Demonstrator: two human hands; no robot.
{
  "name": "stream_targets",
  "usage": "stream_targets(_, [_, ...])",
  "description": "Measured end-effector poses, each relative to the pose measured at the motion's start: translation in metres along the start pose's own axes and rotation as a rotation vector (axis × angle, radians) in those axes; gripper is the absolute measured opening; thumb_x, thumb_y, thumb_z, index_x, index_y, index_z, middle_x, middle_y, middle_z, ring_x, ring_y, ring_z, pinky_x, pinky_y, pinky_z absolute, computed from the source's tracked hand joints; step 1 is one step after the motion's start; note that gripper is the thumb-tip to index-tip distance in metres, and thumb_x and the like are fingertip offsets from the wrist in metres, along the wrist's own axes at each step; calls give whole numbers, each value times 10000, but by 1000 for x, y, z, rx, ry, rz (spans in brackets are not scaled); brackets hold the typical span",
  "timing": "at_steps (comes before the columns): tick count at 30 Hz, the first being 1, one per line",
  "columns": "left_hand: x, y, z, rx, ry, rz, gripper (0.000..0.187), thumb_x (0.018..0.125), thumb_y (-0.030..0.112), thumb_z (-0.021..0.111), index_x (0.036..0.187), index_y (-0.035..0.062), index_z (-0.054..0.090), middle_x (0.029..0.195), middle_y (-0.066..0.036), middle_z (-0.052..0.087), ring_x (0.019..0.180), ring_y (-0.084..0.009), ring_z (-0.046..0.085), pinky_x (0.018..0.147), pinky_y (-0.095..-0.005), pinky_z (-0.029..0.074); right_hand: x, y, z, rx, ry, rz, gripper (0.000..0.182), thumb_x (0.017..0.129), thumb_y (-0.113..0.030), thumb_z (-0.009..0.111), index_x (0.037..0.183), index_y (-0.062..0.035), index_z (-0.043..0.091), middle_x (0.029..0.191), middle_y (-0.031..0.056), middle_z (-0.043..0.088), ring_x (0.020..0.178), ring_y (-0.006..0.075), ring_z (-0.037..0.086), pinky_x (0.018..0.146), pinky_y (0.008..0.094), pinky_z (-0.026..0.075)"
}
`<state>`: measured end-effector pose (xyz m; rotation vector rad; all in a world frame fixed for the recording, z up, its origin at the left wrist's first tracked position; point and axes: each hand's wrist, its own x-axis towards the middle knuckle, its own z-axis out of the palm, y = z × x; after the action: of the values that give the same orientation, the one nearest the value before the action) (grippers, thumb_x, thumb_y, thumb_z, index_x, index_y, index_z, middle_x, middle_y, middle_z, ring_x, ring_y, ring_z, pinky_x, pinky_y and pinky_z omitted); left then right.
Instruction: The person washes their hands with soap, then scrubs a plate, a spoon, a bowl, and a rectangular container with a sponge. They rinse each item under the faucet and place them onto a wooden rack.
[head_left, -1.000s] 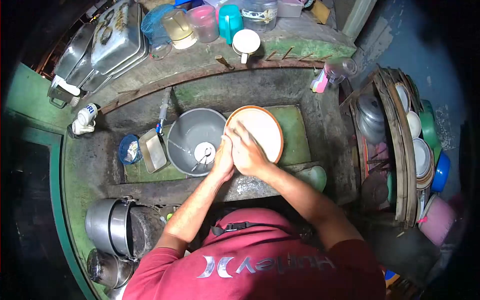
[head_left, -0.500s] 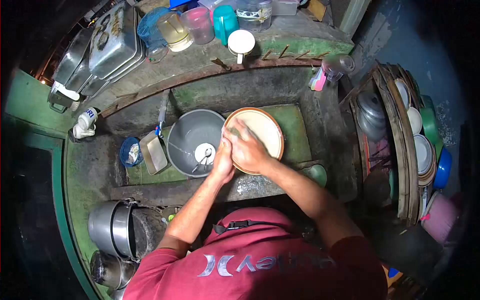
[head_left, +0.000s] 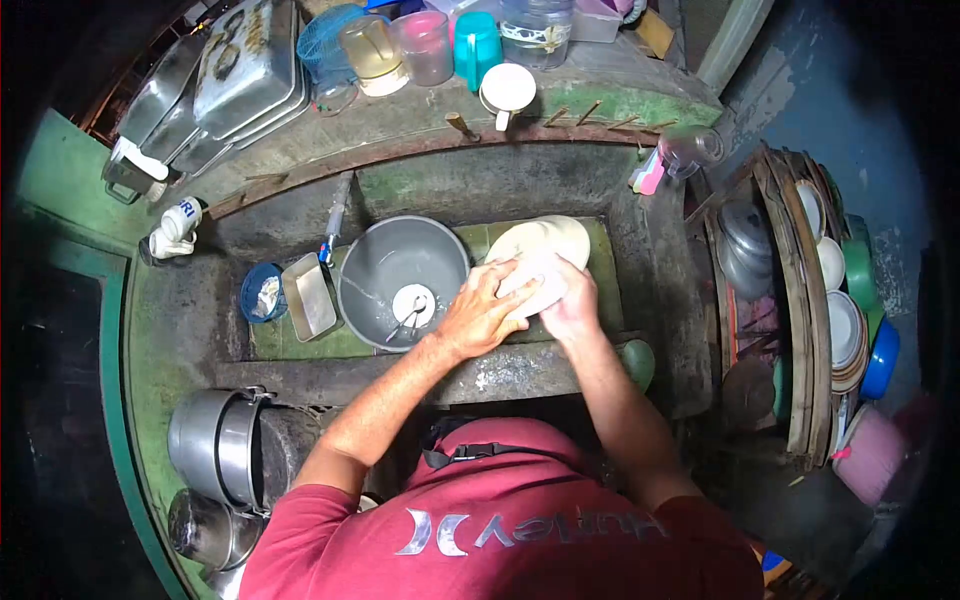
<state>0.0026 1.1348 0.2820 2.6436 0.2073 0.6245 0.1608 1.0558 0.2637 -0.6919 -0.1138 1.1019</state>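
My left hand is closed at the left edge of a white plate, its fingers reaching over the surface. From the right, my right hand grips the same plate by its edge. The plate is tilted and partly covered by my fingers. Just beyond it, cream plates overlap on the green sink floor. To the left of my hands stands a grey basin. Inside that basin lie a small white dish and a spoon.
A metal tray and a small blue basket sit left of the basin. Cups and a teal jug line the back ledge. A wooden dish rack stands right; pots are stacked at lower left.
My hands have moved apart, from pressed together over a brown-rimmed cream plate to either side of a tilted white plate. The right hand has shifted right. The brown rim no longer shows.
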Motion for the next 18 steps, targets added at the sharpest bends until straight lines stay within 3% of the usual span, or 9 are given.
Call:
stream_targets(2, [-5, -11, 2, -6, -72, 0, 659, 865, 337, 636, 1437, 124, 388, 1428, -211, 329, 1317, -400, 311, 1092, -471, 303, -11, -11, -20, 34, 1, 45, 313, 882, -164, 589, 1158, -16, 565, 1055, 142, 646, 935, 244, 648, 815, 380, 535])
stream_targets(4, [-10, -26, 25, -399, 420, -455, 686, 926, 370, 569, 1463, 43, 294, 1477, -190, 290, 1344, -351, 319, 1099, -482, 305, -18, -23, -29, 72, 3, 83, 390, 871, -131, 592, 1234, -5, 529, 1106, 144, 632, 1006, 255, 633, 869, 401, 525])
stream_targets(6, [-3, -29, 27, -1769, 510, -971, 543, 986, 320, 484, 1408, 3, 356, 1384, -187, 457, 1248, -300, 485, 1044, -453, 404, -27, -28, -34, 88, -213, 123, 443, 882, -112, 568, 1300, -3, 471, 1176, 137, 602, 1084, 258, 595, 918, 423, 498])
stream_targets(8, [-3, -28, 13, -2251, 313, -962, 440, 989, 252, 480, 1351, 7, 425, 1318, -191, 524, 1214, -300, 523, 1006, -441, 448, -27, -27, -41, 56, -292, 149, 434, 885, -117, 585, 1288, 7, 480, 1155, 113, 614, 1077, 229, 594, 922, 384, 484])
stream_targets(11, [-1, -28, 7, -1946, 452, -966, 367, 984, 202, 488, 1286, -8, 486, 1239, -174, 583, 1125, -278, 587, 959, -438, 485, -7, -30, -79, -585, 80, -71, 352, 915, -205, 615, 1178, 25, 580, 1064, 78, 640, 998, 137, 582, 876, 283, 456])
stream_targets(12, [-2, -27, 9, -1946, 448, -972, 367, 984, 202, 488, 1286, -8, 486, 1239, -174, 583, 1125, -278, 587, 959, -438, 485, 1, -25, -77, -684, 265, -295, 316, 942, -223, 583, 1113, 41, 607, 1001, 64, 648, 951, 119, 581, 868, 269, 449])
stream_targets(14, [-2, -23, 13, -1632, 366, -875, 313, 976, 168, 507, 1218, -28, 530, 1148, -151, 634, 1036, -244, 628, 929, -397, 504, 10, -30, -58, -716, 264, -495, 254, 936, -197, 581, 1056, 19, 640, 974, 69, 664, 935, 152, 608, 858, 277, 461])
stream_targets(16, [6, -2, 16, -1399, 262, -834, 252, 971, 148, 528, 1132, -33, 598, 1025, -85, 669, 886, -155, 632, 807, -325, 515, 10, -26, -17, -1187, 121, -751, 179, 882, -133, 597, 1000, -25, 677, 993, 105, 671, 938, 225, 636, 861, 323, 487])
stream_targets(18, [7, -2, 33, -1122, 154, -763, 245, 972, 142, 521, 1135, -23, 599, 1018, -82, 667, 849, -144, 630, 795, -322, 515, 12, -13, 11, -1426, -289, -1153, 173, 802, -79, 607, 943, -66, 705, 1001, 127, 663, 939, 293, 638, 863, 388, 503])
